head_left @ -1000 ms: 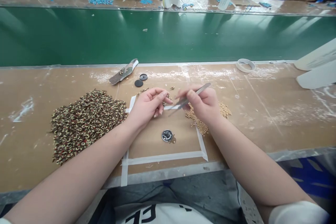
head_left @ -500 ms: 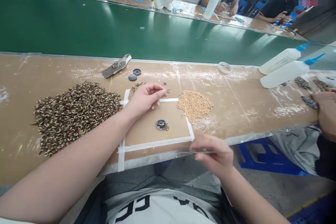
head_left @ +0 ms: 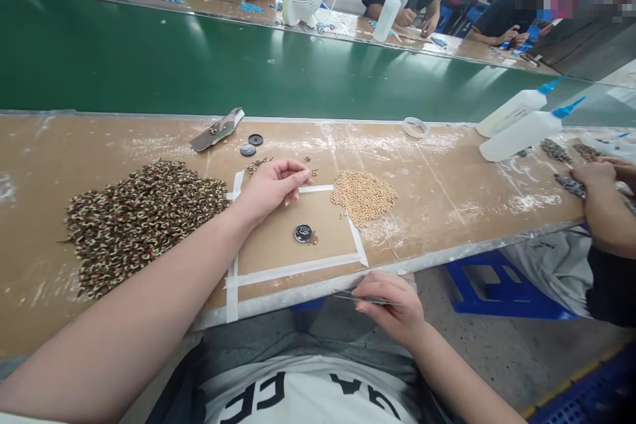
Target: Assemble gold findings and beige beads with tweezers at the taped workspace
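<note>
My left hand (head_left: 275,189) rests over the upper edge of a white-taped square, thumb and fingers pinched together. A small brown-and-gold piece (head_left: 314,173) lies at its fingertips; whether they grip it I cannot make out. My right hand (head_left: 390,308) holds metal tweezers (head_left: 345,296) at the table's front edge, their tips pointing left. Inside the square sits a small round black dish (head_left: 303,233) with shiny contents and a brown smear beside it. Right of the left hand is a heap of tan beads (head_left: 365,197). A larger heap of dark, cream-marked pieces (head_left: 144,225) spreads to the left.
Two black round lids (head_left: 255,139) and a camouflage-patterned strip (head_left: 218,130) lie behind my left hand. A tape ring (head_left: 415,127) and blue-tipped bottles (head_left: 521,134) stand farther right. Beyond runs a green belt (head_left: 199,69). A co-worker's hand (head_left: 599,179) works at the right.
My right hand has moved down and a little left with the tweezers, now over the table's edge. My left hand keeps its pinch in the same place. The view has shifted slightly.
</note>
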Demonstrator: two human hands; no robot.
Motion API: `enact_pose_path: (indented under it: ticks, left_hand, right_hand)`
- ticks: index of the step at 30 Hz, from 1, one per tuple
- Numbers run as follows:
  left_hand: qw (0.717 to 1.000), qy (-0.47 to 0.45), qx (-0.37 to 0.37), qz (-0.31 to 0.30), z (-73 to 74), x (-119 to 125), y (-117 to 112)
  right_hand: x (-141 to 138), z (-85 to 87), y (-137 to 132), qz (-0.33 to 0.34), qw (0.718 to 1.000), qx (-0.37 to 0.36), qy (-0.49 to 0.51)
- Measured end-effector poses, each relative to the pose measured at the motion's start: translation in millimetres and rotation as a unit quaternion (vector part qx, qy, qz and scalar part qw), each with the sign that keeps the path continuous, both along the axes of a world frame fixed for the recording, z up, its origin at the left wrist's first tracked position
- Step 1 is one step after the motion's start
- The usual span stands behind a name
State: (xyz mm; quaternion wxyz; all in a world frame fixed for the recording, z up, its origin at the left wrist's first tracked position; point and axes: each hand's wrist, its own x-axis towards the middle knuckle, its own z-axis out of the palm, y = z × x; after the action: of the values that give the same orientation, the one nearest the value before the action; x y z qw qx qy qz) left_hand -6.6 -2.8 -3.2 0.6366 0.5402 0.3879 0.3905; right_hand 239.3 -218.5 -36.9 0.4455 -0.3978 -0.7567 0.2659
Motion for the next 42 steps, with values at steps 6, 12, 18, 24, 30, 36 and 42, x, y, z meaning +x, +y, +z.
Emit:
enact_pose_path:
  ticks: [6,12,18,24,30,36,42]
  left_hand:
    - [1.0,0.001,0.0,0.001,2.9,1,-1]
    - [1.0,-0.011,0.008,-0.003,2.2,1,0]
    - [0.999,-0.052,-0.003,0.001,1.6,2,0]
    - [0.998,-0.064,-0.023,-0.005,0.8,1,1]
    - [0.993,-0.098,-0.051,-0.036,5.2,-4,1]
    - [0.989,-0.129,-0.063,-0.027,6.5,-3,-1]
    - [0.985,-0.147,-0.084,-0.02,6.3,-2,-4]
  right_hand:
    - [-2,3.1,1,-0.01,1.0,-0.012,0.005]
    - [-4,3.7,0,-0.03,0.999,-0.025,0.022]
    - [-8,13.6,27,-0.085,0.991,-0.048,0.096]
    - [-34,50.2,124,-0.09,0.986,0.031,0.139]
    - [-57,71.9,201,-0.079,0.979,0.119,0.146]
    - [-52,50.1,213,-0.063,0.975,0.142,0.162]
    - [-41,43.8,207,-0.019,0.98,0.142,0.135]
